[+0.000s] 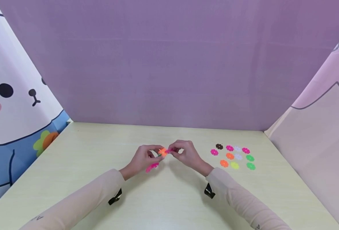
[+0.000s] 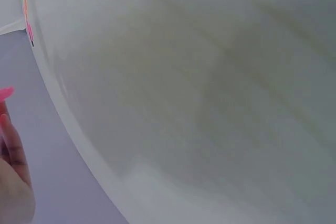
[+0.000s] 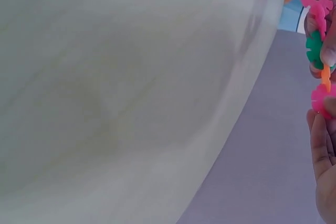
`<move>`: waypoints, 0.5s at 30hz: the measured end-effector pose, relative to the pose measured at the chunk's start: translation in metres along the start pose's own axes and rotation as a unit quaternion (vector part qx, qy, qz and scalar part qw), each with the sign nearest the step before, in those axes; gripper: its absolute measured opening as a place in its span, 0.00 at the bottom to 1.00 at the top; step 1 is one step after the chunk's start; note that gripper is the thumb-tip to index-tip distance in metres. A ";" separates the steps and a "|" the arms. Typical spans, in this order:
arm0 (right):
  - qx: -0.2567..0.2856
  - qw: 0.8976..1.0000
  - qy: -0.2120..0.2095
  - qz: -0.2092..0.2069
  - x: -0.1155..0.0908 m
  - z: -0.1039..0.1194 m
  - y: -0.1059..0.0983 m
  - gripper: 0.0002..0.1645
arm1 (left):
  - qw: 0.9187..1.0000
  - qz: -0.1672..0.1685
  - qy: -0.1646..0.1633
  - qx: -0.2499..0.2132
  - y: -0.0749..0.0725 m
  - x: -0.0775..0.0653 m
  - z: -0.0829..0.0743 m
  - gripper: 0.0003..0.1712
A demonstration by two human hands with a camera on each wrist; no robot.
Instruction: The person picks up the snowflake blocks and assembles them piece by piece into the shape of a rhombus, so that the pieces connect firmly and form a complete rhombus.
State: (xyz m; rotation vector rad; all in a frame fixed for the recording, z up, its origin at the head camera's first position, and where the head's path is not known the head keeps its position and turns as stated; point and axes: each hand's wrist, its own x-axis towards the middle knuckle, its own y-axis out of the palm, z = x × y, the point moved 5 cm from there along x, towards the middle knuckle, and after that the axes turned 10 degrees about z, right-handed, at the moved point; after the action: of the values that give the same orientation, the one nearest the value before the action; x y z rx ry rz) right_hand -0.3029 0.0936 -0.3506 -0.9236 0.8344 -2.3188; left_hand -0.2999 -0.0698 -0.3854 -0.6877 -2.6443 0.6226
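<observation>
Left hand [image 1: 140,158] holds discs [image 1: 163,152] over pale table [image 1: 169,201], purple backdrop [image 1: 169,64] beyond.

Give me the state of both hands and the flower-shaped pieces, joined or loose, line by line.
Chain: two pink, one green and one orange piece, joined, lifted off the table.
End pink piece: touching the orange piece; how firmly slotted, cannot tell.
Left hand: pinching the chain.
Right hand: pinching the end pink piece.
Loose pieces: eleven, lying flat.

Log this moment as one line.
left grip: holds chain | right grip: pinches pink disc at orange disc | fit: unclear | loose discs: on table, right
</observation>
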 end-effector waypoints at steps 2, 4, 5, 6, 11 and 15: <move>0.001 1.000 0.000 -0.001 -0.001 -0.001 0.000 0.07 | 1.000 0.000 -0.008 0.002 0.000 0.000 0.000 0.18; 0.000 1.000 -0.001 0.000 -0.002 -0.001 -0.001 0.07 | 1.000 0.000 -0.011 0.009 0.000 0.000 -0.001 0.18; -0.003 1.000 -0.001 0.001 -0.002 -0.001 -0.001 0.07 | 1.000 -0.001 -0.013 0.012 0.000 0.000 -0.001 0.18; -0.006 1.000 0.001 0.003 -0.002 -0.001 -0.001 0.07 | 1.000 -0.001 -0.016 0.011 0.000 0.000 -0.001 0.19; -0.033 0.999 0.014 0.005 -0.002 -0.003 0.000 0.06 | 0.999 -0.005 -0.032 0.020 0.001 -0.001 -0.007 0.19; -0.040 0.999 0.022 0.004 -0.002 -0.004 -0.002 0.08 | 0.999 -0.013 -0.035 0.026 0.002 0.001 0.002 0.19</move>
State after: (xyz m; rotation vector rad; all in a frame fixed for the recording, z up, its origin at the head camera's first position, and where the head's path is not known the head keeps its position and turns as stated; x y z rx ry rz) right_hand -0.3049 0.0974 -0.3527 -0.9042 0.9540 -2.3199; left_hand -0.3010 -0.0681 -0.3877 -0.6252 -2.6872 0.7173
